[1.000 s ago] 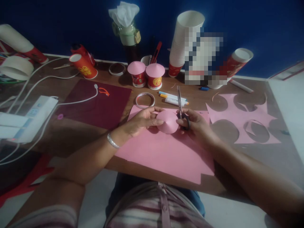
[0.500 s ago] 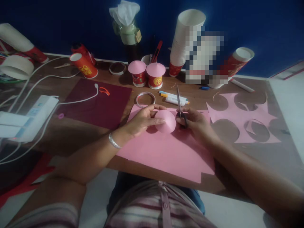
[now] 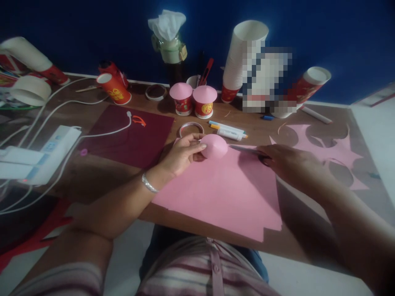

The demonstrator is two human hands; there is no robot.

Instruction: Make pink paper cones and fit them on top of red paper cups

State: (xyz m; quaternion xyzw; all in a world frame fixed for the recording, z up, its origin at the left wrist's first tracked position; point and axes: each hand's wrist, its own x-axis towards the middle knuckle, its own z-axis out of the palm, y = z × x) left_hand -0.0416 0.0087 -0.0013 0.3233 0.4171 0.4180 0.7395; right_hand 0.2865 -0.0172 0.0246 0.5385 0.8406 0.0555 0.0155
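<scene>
Left hand [image 3: 182,153] pinches a pink paper cone [image 3: 216,147]; right hand [image 3: 285,159], apart, grips scissors [image 3: 247,149] (blades near the cone's edge): apparently trimming, needing steadiness next.

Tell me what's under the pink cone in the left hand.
Pink paper lies below the pink cone, which the left hand holds by its edge. The cone's inside and whatever it covers can't be seen.

We've got a pretty dim, hazy shot here, with the blue wall [image 3: 92,37] going really dark toward the upper corners. Shadows fall across the pink paper [image 3: 212,197] and lower right; we can't pin down the source. The right hand [image 3: 285,161] looks soft, edges stretch, and chunky pixels [image 3: 265,78] cover an upper-right-of-center patch.
</scene>
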